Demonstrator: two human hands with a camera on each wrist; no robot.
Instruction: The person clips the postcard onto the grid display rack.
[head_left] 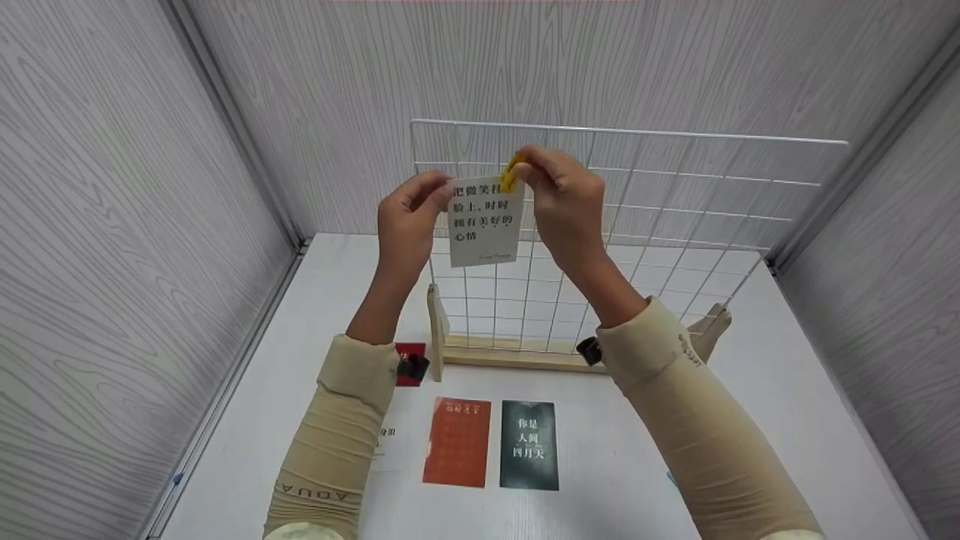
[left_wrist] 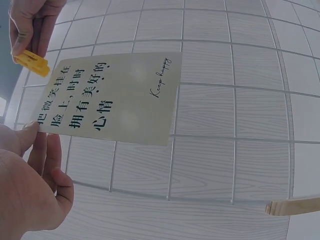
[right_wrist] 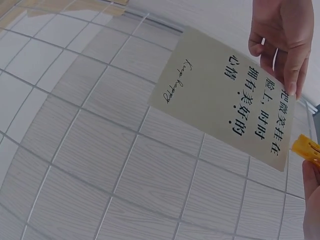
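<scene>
A cream card (head_left: 484,225) with dark Chinese lettering and "Keep happy" in script is held upright in front of a white wire grid (head_left: 652,210). My left hand (head_left: 409,217) pinches the card by its upper left corner between thumb and fingers. At the opposite top corner, my right hand (head_left: 566,199) pinches a yellow clip (right_wrist: 306,148). The clip overlaps that corner in the head view; in the left wrist view a small gap shows between the clip and the card (left_wrist: 115,100).
The grid stands on a wooden base (head_left: 517,360) with side supports. On the white table lie an orange-red card (head_left: 457,442) and a dark green card (head_left: 529,446). A white card (head_left: 390,442) and a red card (head_left: 411,352) are partly hidden by the left arm. Grey wood-patterned walls surround the table.
</scene>
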